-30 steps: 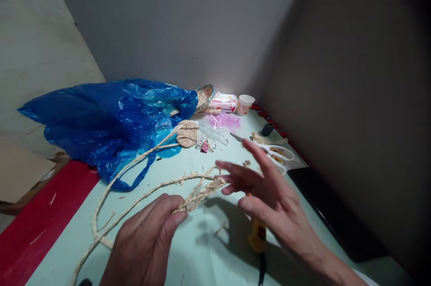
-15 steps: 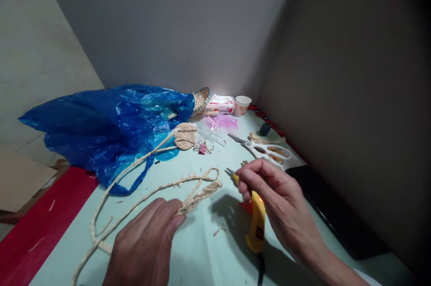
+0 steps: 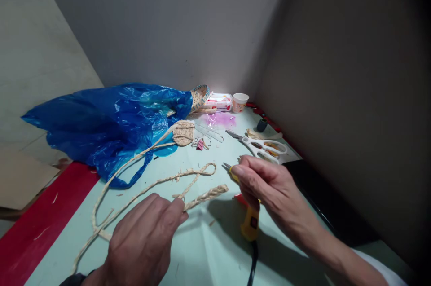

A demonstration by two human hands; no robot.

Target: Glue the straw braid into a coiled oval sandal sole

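My left hand [image 3: 143,236] is closed on a plaited straw cord [image 3: 210,194]. The thick plaited end juts out past the fingertips to the right. A thinner straw cord [image 3: 164,180] runs from the same hand, loops over the table, and curves off to the left. Raised to the right, my right hand [image 3: 266,182] has its thumb and index finger pinched together; whatever lies between them is too small to make out. Below that hand lies a yellow glue gun [image 3: 249,223] with a black cable, partly hidden by the fingers. A pointed metal-tipped tool with yellow [image 3: 229,167] shows beside the fingertips.
A blue plastic bag [image 3: 111,129] fills the back left, with a woven piece [image 3: 199,97] at its end. A wound straw bundle [image 3: 183,133], pink binder clip [image 3: 200,144], white scissors [image 3: 266,147], paper cup [image 3: 240,103] and dark spool [image 3: 261,125] stand behind. A black flat object [image 3: 333,205] lies right.
The plaited end has swung rightward and lower, with my left hand turned more knuckles-up. My right hand has shifted slightly left and lower, covering more of the glue gun.
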